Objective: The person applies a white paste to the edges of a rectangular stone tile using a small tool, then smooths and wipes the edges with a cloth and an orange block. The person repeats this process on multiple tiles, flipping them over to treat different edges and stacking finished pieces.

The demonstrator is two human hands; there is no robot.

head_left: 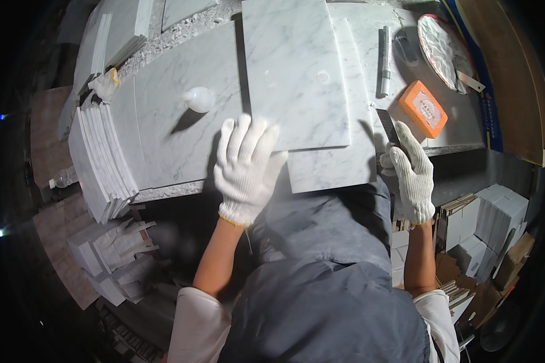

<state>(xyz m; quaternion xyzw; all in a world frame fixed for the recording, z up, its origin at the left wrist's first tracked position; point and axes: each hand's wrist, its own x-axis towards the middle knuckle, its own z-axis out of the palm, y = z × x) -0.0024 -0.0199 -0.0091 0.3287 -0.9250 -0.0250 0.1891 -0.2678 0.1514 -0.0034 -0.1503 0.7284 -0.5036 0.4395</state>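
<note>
Left hand (245, 169) flat, holding nothing, at tile (297, 72) corner. Right hand (413, 172) pinches dark flat tool (386, 125). Orange block (422, 109) close by; pen (386, 60) beyond. White bulb (198, 100) left.

Left hand (245, 166), white-gloved, palm down, fingers extended forward, thumb angled right; right hand (414, 175), white-gloved, thumb side inward, fingers partly bent in a grip; left forearm (217, 260), right forearm (419, 260), bare below pale sleeves (194, 330).

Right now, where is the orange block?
In the head view, the orange block lies at upper right, just beyond the right hand, right of and nearer than the marker.
</note>
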